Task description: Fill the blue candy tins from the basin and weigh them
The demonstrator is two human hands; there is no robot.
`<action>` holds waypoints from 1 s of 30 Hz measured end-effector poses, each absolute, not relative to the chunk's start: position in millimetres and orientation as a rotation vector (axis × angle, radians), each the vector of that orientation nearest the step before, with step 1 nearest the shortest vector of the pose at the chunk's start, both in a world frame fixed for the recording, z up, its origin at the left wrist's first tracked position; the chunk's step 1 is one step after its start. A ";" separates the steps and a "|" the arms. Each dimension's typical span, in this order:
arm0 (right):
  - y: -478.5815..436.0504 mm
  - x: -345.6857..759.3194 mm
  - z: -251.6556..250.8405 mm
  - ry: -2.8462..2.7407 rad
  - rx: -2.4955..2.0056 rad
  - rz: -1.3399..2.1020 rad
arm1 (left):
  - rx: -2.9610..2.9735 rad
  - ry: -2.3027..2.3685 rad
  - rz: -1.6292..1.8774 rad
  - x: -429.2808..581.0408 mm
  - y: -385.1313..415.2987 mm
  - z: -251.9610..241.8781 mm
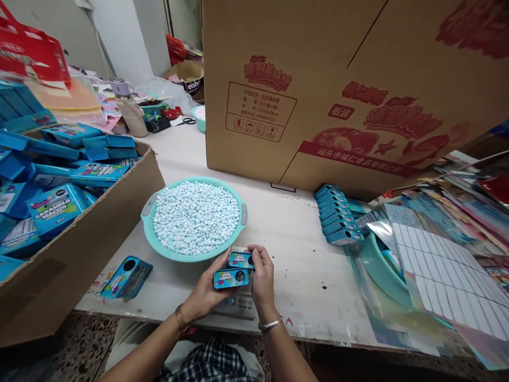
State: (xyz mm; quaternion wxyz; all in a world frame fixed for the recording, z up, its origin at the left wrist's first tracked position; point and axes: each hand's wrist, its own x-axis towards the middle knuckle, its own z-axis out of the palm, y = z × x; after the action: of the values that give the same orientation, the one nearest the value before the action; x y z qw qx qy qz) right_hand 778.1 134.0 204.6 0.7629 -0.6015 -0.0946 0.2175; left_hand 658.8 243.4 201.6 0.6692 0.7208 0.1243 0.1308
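My left hand (207, 289) is closed around a small blue candy box (226, 279), printed "CARAMELO MACIZO" with a dark round window at one end. Just beyond it, the fingers of my right hand (262, 273) grip the end of a second candy box (239, 259). The two boxes lie side by side, close together. Past my hands stands a turquoise basin (193, 258) heaped with small pale blue and white candies (194, 217). Under my hands a flat device with buttons (243, 303), perhaps a scale, is partly hidden.
Another blue box (126, 278) lies left of my hands. At left, a cardboard carton (115, 228) is full of blue boxes. Several boxes stand in a row (337, 215) at right, near a second basin (379, 273) and printed sheets (449, 265). A large carton (318, 106) blocks the back.
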 end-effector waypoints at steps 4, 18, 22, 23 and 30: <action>123.6 790.2 225.9 -0.290 -1.445 0.321 | 1.688 0.366 0.271 606.6 256.4 207.7; 293.1 825.1 249.0 -2.045 -2.029 0.161 | 1.749 0.870 0.710 556.0 301.9 165.2; 310.9 828.5 248.0 -2.080 -2.078 0.024 | 1.718 0.928 0.692 552.4 297.9 165.1; 313.9 830.8 250.1 -2.088 -2.088 0.030 | 1.734 0.930 0.697 548.5 295.2 167.0; 331.1 848.4 272.4 -1.835 -2.049 0.074 | 2.119 0.892 1.035 512.8 268.6 189.0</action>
State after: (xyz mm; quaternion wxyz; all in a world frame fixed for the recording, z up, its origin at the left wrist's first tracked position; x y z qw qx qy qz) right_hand 848.4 331.1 272.4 0.1936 -0.7306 -0.6543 0.0265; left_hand 512.8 268.6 189.0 0.3054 0.8003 0.3370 0.3908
